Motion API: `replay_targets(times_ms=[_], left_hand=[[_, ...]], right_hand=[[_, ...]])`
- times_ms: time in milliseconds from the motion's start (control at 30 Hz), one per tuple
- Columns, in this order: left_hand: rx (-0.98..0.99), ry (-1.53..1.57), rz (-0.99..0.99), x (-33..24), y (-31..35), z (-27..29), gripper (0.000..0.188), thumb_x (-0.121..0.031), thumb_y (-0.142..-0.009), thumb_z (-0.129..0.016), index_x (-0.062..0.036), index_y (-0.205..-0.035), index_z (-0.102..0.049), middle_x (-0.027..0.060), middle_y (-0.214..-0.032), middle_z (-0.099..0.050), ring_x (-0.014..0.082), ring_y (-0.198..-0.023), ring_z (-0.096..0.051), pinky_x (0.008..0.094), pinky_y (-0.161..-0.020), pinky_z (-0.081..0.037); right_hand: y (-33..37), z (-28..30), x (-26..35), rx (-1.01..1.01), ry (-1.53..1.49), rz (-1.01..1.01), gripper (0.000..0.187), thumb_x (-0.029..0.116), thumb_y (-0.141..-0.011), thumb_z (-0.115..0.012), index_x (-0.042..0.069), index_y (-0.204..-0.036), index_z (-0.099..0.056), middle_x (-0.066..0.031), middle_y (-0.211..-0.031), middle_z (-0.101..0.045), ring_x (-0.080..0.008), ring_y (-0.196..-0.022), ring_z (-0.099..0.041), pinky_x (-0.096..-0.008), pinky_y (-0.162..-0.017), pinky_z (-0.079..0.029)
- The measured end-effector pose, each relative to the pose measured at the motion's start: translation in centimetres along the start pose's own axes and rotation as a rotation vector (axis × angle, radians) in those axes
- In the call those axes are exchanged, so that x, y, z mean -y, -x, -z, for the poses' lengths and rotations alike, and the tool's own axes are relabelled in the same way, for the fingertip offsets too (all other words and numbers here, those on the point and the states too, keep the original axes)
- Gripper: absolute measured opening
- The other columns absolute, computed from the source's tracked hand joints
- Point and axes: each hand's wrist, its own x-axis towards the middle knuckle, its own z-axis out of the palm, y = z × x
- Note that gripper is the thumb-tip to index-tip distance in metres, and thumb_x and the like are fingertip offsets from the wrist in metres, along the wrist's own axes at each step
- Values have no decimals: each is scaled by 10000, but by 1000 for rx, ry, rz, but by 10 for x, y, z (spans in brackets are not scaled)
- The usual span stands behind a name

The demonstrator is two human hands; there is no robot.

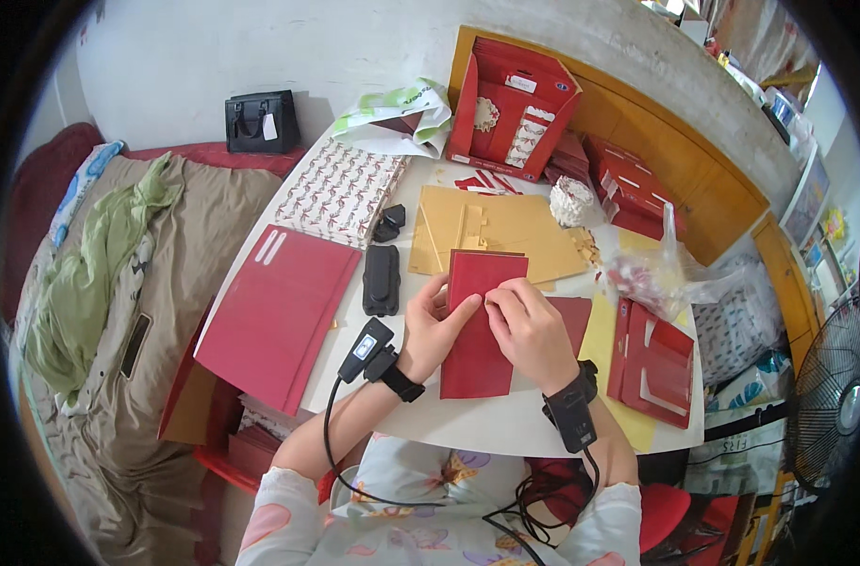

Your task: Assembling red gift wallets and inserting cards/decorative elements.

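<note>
A narrow red cardboard piece stands tilted between my hands over the middle of the white table. My left hand grips its left edge, thumb across the front and fingers behind. On the front face of the cardboard, the fingertips of my right hand are pinched together; whatever they hold is too small or hidden to make out. Another dark red sheet lies behind my right hand. Beyond the cardboard lies a tan board with thin strips and scraps on it.
Large red sheets lie at the left, near a black case. A patterned stack and an upright red box stand farther back. At the right are red folders, a clear plastic bag and a fan. Cables hang from both wrist devices.
</note>
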Motion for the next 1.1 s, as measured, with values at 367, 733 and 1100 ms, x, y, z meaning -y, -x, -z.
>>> replay_targets(times_ms=[367,733,1100], left_hand=[[52,-32,-50,3,0,3,344,-40,-825,-581,18,-1142,-459,117,-983,-615,125,-858,-595,231,-715,-493],[45,122,133,-3,2,0,314,-74,-817,-602,17,-1101,-503,105,-945,-623,123,-815,-603,236,-697,-500],[93,-9,49,4,2,2,305,-114,-820,-598,51,-1072,-551,95,-932,-621,111,-819,-586,236,-709,-495]], right_hand=[[0,1,-3,53,-43,-40,73,12,-740,-587,7,-806,-556,-70,-788,-493,-208,-721,-556,-302,-580,-482],[18,-2,-5,-124,103,78,183,-36,-660,-605,-20,-842,-591,-75,-786,-545,-203,-703,-563,-287,-587,-493],[18,-4,-8,-16,199,74,166,2,-682,-605,-17,-843,-568,-78,-803,-537,-196,-715,-561,-273,-578,-501]])
